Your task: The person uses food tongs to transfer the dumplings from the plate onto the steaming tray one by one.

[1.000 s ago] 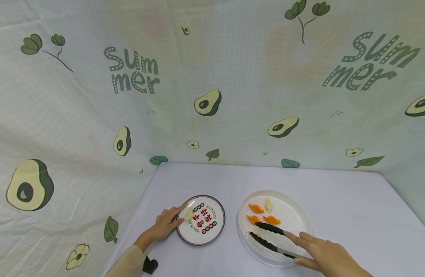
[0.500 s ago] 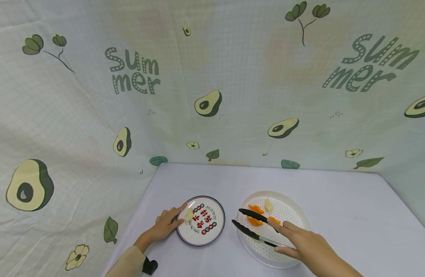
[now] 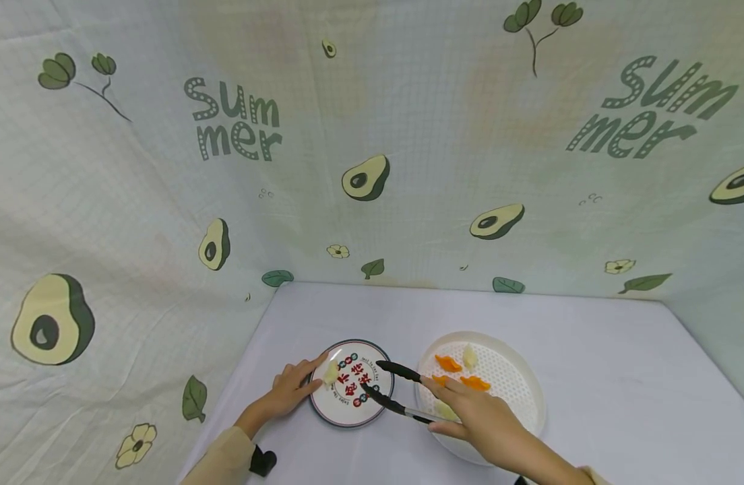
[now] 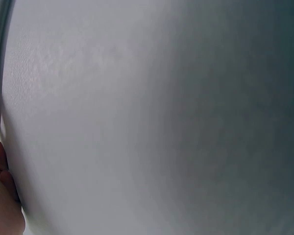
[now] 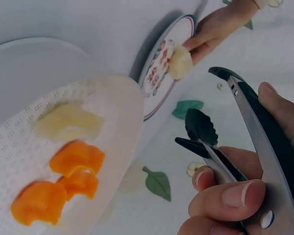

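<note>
My left hand (image 3: 287, 391) holds the left rim of a white plate (image 3: 332, 409) printed with red characters, thumb and index finger spread over it. Beside those fingers a pale dumpling (image 3: 331, 372) lies on the plate. My right hand (image 3: 484, 417) grips black-tipped metal tongs (image 3: 381, 398), with nothing between their spread tips, which hang over the plate's right side. Under the right hand is a round white tray (image 3: 523, 411) with a perforated surface. On it lie orange dumplings (image 5: 78, 159) and pale dumplings (image 5: 71, 122), partly covered by the hand in the head view.
A white-covered table (image 3: 596, 377) carries everything, with a printed cloth (image 3: 432, 135) hanging behind and at the left. A black heart-shaped piece (image 3: 263, 462) is by the left sleeve. The left wrist view shows mostly a blurred pale surface.
My right hand has carried the empty tongs leftward from over the tray to above the plate. A pale dumpling on the tray has come into sight. My left hand stays at the plate.
</note>
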